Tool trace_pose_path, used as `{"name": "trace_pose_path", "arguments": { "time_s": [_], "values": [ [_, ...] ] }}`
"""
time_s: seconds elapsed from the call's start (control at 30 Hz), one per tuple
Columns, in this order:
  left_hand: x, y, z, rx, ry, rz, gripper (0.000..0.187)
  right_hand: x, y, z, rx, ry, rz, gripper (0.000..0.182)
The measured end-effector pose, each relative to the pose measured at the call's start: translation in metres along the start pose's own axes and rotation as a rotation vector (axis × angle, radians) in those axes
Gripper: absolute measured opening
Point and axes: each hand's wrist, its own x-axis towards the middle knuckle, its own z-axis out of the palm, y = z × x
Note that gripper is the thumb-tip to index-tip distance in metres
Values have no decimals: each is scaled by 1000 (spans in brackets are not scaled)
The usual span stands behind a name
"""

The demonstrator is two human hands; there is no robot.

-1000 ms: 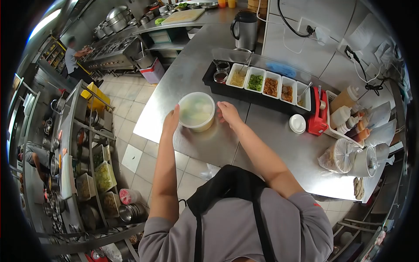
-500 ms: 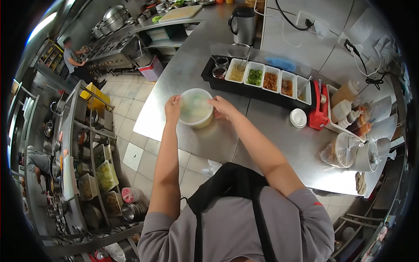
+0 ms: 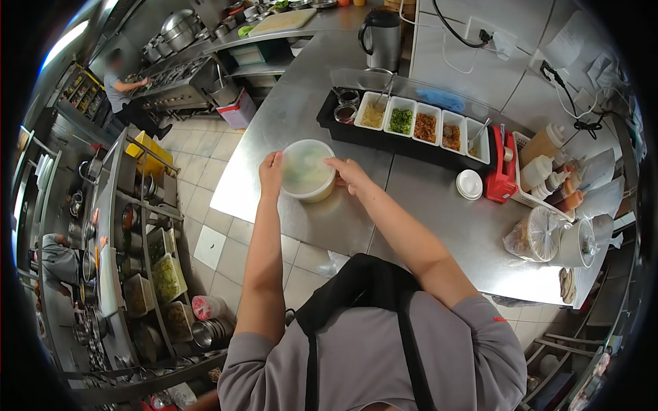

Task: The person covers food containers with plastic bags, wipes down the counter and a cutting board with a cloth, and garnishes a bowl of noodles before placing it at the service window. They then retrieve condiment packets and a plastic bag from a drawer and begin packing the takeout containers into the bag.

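Observation:
A round takeaway bowl (image 3: pixel 306 179) with a cloudy, see-through lid is between my hands, over the steel counter (image 3: pixel 274 109). Pale and greenish contents show faintly through the lid. At the left rim, my left hand (image 3: pixel 271 172) is closed on the bowl, its thumb along the lid edge. My right hand (image 3: pixel 348 174) grips the opposite rim, thumb at the lid, with the other fingers curled below. Beyond the bowl stands a black topping rack (image 3: pixel 411 145) with white tubs, among them chopped greens (image 3: pixel 400 121) and brown bits (image 3: pixel 424 127).
Small white dishes (image 3: pixel 469 184) are stacked beside a red device (image 3: pixel 502 179). Squeeze bottles (image 3: pixel 537 171) fill a basket at right; a steel jug (image 3: pixel 381 41) stands at the back. A person (image 3: pixel 118 89) works by the stove; another bends behind the left shelving.
My hands and the bowl are almost where they were. The person by the stove has shifted slightly right and reaches an arm toward it. The person behind the shelving has also moved a little.

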Motion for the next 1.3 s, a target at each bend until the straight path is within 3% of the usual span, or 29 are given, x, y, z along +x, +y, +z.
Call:
{"name": "trace_pose_path", "arguments": {
  "time_s": [0.57, 0.83, 0.93, 1.03, 1.13, 1.23, 1.3],
  "values": [
    [-6, -4, -10, -17, 37, 37, 25, 17, 14, 9, -54, 63, -75, 36],
    [-10, 0, -12, -68, 31, -10, 27, 8, 16, 13, 148, 40, -27, 45],
    [-8, -3, -13, -57, 30, -14, 27, 14, 22, 6, 112, -93, -6, 60],
    [-10, -3, -13, -34, 21, -27, 27, 11, 16, 0, -115, -52, 38, 74],
    [-12, 2, -13, -22, 30, -42, 26, 19, 27, -7, -100, -69, 136, 81],
    [-16, -2, -9, -17, 15, -80, 27, -16, 4, -3, -99, 20, 197, 68],
    [-18, -6, -6, -23, 19, -94, 28, -20, -1, -10, -247, 50, 22, 57]
  ]
}}
